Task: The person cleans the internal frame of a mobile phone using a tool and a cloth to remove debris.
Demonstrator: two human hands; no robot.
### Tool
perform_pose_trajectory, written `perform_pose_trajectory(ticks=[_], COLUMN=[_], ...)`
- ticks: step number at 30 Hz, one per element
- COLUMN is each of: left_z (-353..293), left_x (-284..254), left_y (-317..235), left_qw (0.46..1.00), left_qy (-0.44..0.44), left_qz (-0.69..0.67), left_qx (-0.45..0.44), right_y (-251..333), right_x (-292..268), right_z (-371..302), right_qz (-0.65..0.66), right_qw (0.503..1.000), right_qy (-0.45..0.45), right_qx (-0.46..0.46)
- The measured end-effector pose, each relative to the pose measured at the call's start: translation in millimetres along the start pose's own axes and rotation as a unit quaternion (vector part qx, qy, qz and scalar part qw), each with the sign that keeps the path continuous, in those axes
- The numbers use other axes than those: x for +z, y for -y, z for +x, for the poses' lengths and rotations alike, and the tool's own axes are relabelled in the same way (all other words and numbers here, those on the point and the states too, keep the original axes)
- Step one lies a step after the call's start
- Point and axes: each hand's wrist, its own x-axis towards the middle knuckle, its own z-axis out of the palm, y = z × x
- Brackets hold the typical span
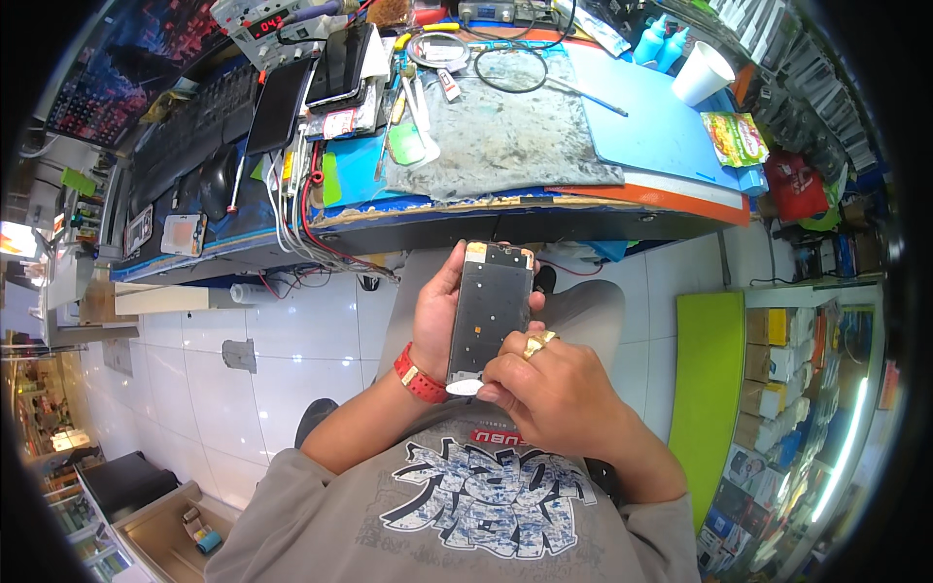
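Note:
Over my lap, my left hand (439, 309) wraps round a dark phone panel (493, 306), thumb along one long edge and fingers at the other. The panel has a bare black back with small light dots and copper-coloured patches at its top corners. At the panel's lower end, my right hand (564, 387) pinches a small white oval piece (465, 387). Glare on this piece hides whether it is a thin pry pick or something else. A gold ring sits on my right hand and a red band circles my left wrist.
Ahead is a workbench with a stained grey mat (505, 136), a blue sheet (641, 117), a white cup (703, 74) and blue bottles (649, 41). Phones (279, 105), cables and a mouse (218, 175) crowd its left. A glass display case (797, 389) stands right.

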Motion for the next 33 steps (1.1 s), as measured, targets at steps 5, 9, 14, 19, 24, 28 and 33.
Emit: perform_pose_trajectory(ticks=[5,9,14,19,24,28,33], left_z=[2,2,1,2,2,3,5], left_x=[-10,1,1,-21,-12,-12,-13], left_y=[-3,4,3,-7,-7,-6,-6], left_qw=[0.994,0.999,0.996,0.997,0.998,0.998,0.998], left_qy=[0.09,0.0,0.002,0.067,0.043,0.029,0.037], left_qz=[0.014,-0.031,-0.078,-0.007,-0.038,-0.061,-0.04], left_qx=[-0.065,-0.017,-0.038,-0.026,-0.01,-0.003,-0.012], right_y=[2,-18,-22,9,0,-7,1], right_x=[5,-1,4,-2,-14,1,17], right_z=[5,25,33,6,6,8,8], right_qz=[-0.008,-0.143,-0.152,0.012,0.056,-0.066,-0.101], right_qw=[0.998,0.99,0.98,0.994,0.995,0.991,0.993], right_qy=[0.015,-0.013,-0.129,0.106,0.0,-0.109,-0.04], right_qx=[-0.054,-0.01,-0.021,0.013,0.078,0.049,0.038])
